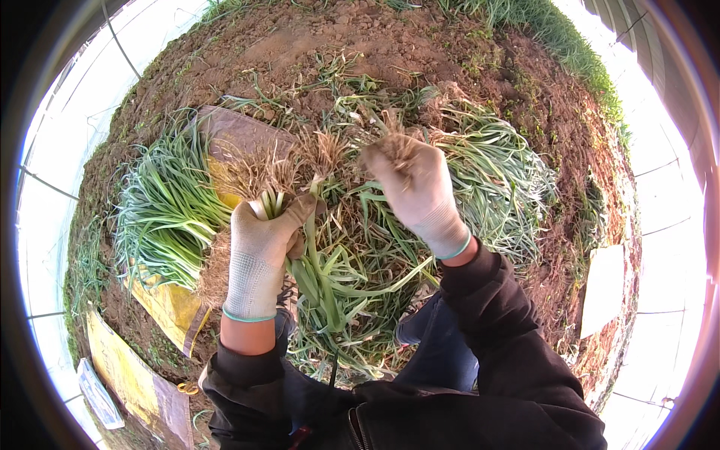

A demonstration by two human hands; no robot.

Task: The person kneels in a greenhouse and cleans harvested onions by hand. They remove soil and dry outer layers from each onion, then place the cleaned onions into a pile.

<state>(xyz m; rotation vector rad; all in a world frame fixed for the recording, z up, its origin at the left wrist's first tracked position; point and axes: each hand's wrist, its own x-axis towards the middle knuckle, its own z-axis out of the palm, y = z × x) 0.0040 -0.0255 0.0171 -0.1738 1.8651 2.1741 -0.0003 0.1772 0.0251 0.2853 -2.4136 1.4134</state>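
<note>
My left hand, in a pale glove with a teal cuff edge, is closed around leek-like green stalks. Their white stem bases and shaggy brown roots stick up past the fingers, and the long flat leaves hang down on its right side. To the right and a little farther off, my right hand, gloved the same way, is curled shut. Dry brown strands show at its fingers, somewhat blurred. Below both hands lies a litter of loose leaves.
Left of me, a heap of green stalks rests on a yellow sack. Another pile of leafy stalks lies at right. More yellow sacking is at lower left, a pale board at far right. Brown soil stretches ahead.
</note>
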